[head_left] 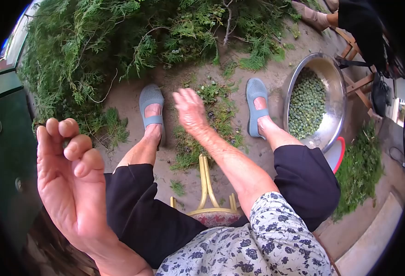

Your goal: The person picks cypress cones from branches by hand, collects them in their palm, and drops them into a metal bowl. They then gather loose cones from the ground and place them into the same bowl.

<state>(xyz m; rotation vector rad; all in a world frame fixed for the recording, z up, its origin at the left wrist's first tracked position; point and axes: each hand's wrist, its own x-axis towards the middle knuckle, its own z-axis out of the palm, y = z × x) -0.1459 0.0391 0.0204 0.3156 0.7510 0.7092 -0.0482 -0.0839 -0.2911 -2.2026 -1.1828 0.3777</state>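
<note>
Hands apart: left hand (pixel 69 184) curled loosely, empty; right hand (pixel 191 110) blurred over green sprigs (pixel 221 115), its grip unclear

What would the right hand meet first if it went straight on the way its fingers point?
The right hand would most likely meet the loose sprigs on the ground between the shoes; the branch pile lies further on. Depth is unclear.

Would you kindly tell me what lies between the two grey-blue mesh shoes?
Head view: scattered green cut sprigs on brown dirt lie between the grey-blue mesh shoes, beneath the right hand.
</note>
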